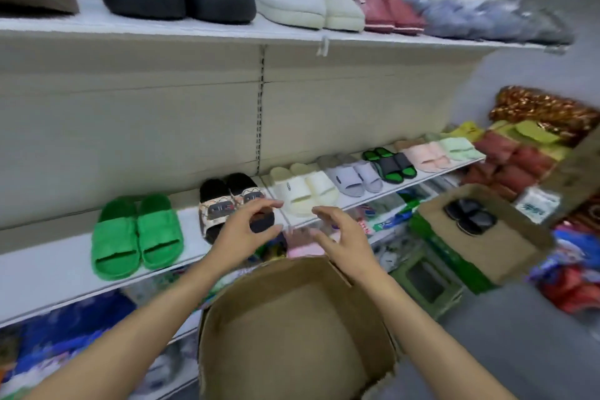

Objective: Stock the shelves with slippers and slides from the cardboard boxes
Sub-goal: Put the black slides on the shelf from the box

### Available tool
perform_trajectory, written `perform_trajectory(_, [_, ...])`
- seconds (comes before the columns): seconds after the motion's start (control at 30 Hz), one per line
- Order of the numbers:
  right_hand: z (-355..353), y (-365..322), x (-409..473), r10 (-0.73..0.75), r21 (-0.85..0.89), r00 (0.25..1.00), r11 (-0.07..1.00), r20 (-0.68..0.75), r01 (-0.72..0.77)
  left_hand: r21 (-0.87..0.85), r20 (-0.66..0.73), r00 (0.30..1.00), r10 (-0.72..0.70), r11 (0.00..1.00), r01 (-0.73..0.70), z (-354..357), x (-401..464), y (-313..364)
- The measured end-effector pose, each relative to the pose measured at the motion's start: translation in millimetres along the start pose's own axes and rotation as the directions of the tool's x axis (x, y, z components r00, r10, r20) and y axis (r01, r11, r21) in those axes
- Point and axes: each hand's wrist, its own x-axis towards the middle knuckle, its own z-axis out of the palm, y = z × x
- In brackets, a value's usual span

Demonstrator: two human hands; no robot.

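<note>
A black-and-patterned pair of slides [224,201] stands on the middle shelf [48,269], between a green pair [136,234] and a cream pair [302,191]. My left hand [245,232] hovers in front of the patterned pair, fingers spread, holding nothing. My right hand [341,234] is beside it, fingers loosely bent and empty. Below my arms sits an open cardboard box [292,328]; I see nothing inside it. A second cardboard box [487,243] at the right holds a dark pair of slides [469,216].
More slides in grey, green-black, pink and mint continue right along the middle shelf. The top shelf [194,31] carries fluffy slippers, dark cat-faced and white pairs among them. Packaged goods fill the lower shelf and the right-hand stacks. Grey floor shows at lower right.
</note>
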Motion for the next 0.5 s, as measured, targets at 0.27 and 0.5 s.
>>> perform_trajectory(0.27, [-148, 53, -98, 0.051, -0.025, 0.993, 0.998, -0.109, -0.054, -0.088, 0.105, 0.986, 0.126, 0.989, -0.117, 160, 4, 99])
perform_trajectory(0.5, [-228, 97, -142, 0.139, 0.016, 0.964, 0.99, -0.225, -0.139, -0.171, 0.19, 0.966, 0.173, 0.975, -0.141, 259, 21, 145])
